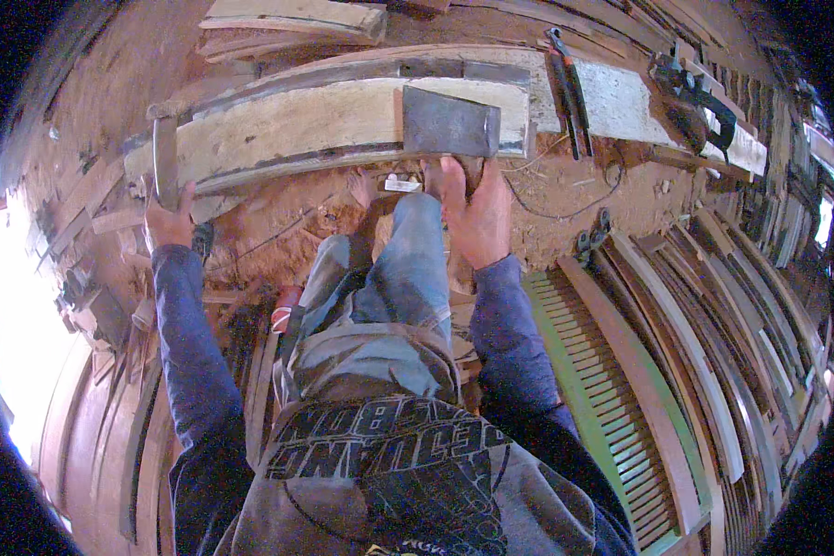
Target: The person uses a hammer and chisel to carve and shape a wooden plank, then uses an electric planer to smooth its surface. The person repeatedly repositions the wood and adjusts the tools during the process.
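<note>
A long pale wooden board (296, 125) with dark, rough edges lies across the work in front of me. At its left end, my left hand (169, 221) is closed around the lower end of a narrow tool with a shiny shaft (165, 153) and a brownish crosspiece on top. Toward the board's right end, a dark grey, wedge-shaped metal plate (449, 122) shows over the wood. My right hand (480, 218) grips its near edge, thumb on the left and fingers on the right. The plate's underside is hidden.
Pincers with black handles (570, 88) lie to the right, beside a black tool with a curved handle (700, 102). A dark cord (565, 218) loops over the dirt. Curved wooden pieces (704, 315) and a green slatted panel (602, 398) fill the right. More timber (292, 17) lies behind.
</note>
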Tool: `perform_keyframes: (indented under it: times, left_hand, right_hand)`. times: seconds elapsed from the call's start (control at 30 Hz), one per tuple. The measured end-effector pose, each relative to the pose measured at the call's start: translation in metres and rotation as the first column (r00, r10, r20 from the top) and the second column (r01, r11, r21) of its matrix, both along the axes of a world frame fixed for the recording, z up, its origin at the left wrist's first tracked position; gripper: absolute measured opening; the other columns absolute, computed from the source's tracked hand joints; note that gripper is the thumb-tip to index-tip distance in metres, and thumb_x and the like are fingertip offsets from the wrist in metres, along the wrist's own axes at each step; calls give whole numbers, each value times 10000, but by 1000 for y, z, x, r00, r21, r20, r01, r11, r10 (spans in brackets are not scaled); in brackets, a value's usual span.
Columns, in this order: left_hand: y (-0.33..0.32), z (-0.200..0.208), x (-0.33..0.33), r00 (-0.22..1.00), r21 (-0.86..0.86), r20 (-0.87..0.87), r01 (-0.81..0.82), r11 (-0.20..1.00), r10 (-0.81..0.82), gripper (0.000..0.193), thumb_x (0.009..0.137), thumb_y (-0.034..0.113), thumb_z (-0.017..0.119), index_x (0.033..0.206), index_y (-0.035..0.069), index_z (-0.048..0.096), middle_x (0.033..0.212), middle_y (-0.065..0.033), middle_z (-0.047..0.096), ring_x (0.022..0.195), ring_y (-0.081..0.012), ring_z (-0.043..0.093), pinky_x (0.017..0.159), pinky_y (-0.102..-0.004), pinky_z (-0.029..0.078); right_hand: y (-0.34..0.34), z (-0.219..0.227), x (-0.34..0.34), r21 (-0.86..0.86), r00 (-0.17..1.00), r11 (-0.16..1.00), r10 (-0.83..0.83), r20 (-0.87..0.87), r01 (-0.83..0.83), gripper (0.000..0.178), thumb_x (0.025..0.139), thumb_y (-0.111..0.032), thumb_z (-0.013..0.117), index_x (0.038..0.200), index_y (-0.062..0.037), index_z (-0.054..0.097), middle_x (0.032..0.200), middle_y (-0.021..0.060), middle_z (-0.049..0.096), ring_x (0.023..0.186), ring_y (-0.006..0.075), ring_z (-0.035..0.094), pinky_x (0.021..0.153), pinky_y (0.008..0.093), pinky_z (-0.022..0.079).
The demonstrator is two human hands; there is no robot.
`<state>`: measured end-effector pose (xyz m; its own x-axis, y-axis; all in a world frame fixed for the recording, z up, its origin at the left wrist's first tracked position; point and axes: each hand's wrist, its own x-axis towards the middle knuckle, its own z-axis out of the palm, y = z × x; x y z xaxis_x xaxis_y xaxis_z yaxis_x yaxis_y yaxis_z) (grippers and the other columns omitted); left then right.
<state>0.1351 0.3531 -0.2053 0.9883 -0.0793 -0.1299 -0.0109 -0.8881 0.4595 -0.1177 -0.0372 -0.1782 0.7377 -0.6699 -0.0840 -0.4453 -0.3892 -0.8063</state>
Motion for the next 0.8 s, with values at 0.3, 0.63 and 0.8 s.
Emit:
perform_keyframes:
  times: [0.3,0.63,0.8]
  left_hand:
    - [-2,-1,-3,1000,183,24,-15,983,11,904,807,509,764,1473,7,416,1281,-212,639,1170,-319,631,985,-389,473]
    - [-3,1,0,995,170,-70,-65,983,77,841,815,477,772,1444,16,459,1178,-187,684,1029,-298,679,890,-391,504]
    - [9,-10,5,998,225,-33,-41,973,50,866,807,471,784,1453,6,443,1190,-198,666,1050,-297,653,931,-391,480]
  right_hand:
    - [-107,22,-53,-109,937,955,-292,-193,275,270,1003,-309,599,994,-57,503,659,-1,534,485,83,503,419,256,418]
    - [-74,22,-49,366,936,862,-315,-157,351,228,1000,-271,602,970,-64,513,647,1,521,482,90,510,442,272,445]
    - [-80,23,-52,42,926,925,-377,3,377,223,1009,-262,589,976,-54,514,645,3,533,484,90,516,440,260,433]
